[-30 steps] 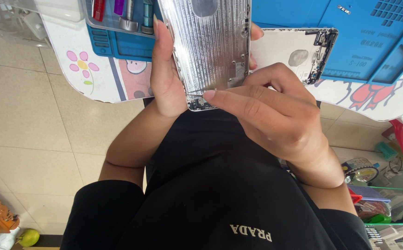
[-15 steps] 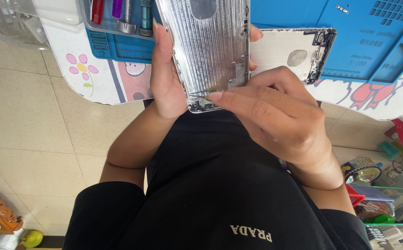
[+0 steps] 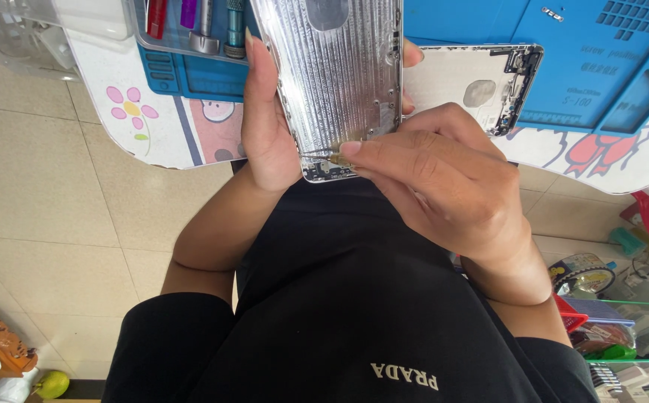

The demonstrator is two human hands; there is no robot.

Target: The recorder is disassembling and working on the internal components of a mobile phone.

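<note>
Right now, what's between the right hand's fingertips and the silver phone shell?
In the head view, thin tweezers bridge it: the right hand pinches them, tips on the shell near its lower edge, held by the left hand.

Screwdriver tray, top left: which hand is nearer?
Left. The left hand, gripping the silver housing, has its thumb beside the tray; the right hand is beyond the housing, farther right.

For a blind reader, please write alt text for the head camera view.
The left hand holds a silver phone back shell upright, while the right hand works thin tweezers at its lower edge. Behind lie a blue mat and another shell.
</note>
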